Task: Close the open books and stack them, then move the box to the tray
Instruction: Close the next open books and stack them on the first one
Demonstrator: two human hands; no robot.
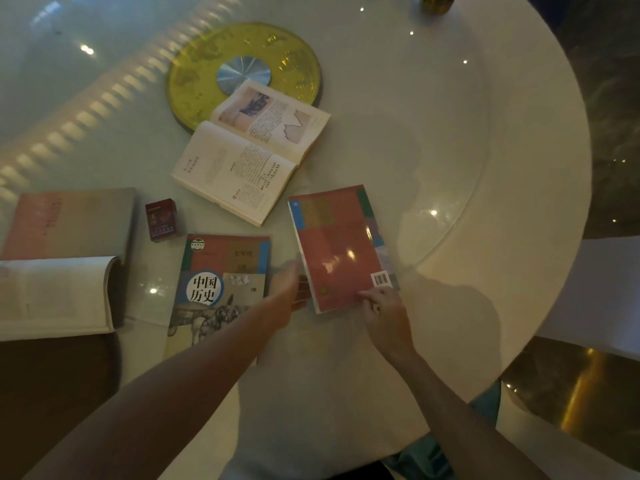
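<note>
A closed red book (337,247) lies back cover up, right of the table's middle. My left hand (285,301) has its fingers tucked under the book's left edge. My right hand (382,311) pinches its near right corner by the barcode. Left of it lies a closed history textbook (221,282), front cover up, partly under my left forearm. An open book (252,150) lies further back, pages up, overlapping a round golden tray (194,81). A large open book (59,265) rests at the left edge. A small dark red box (161,220) stands between the large book and the textbook.
The white round table (450,116) carries a glass turntable whose rim curves down the right side. A golden object (437,3) stands at the far edge. A white chair back (602,296) and teal fabric (433,448) are at the near right.
</note>
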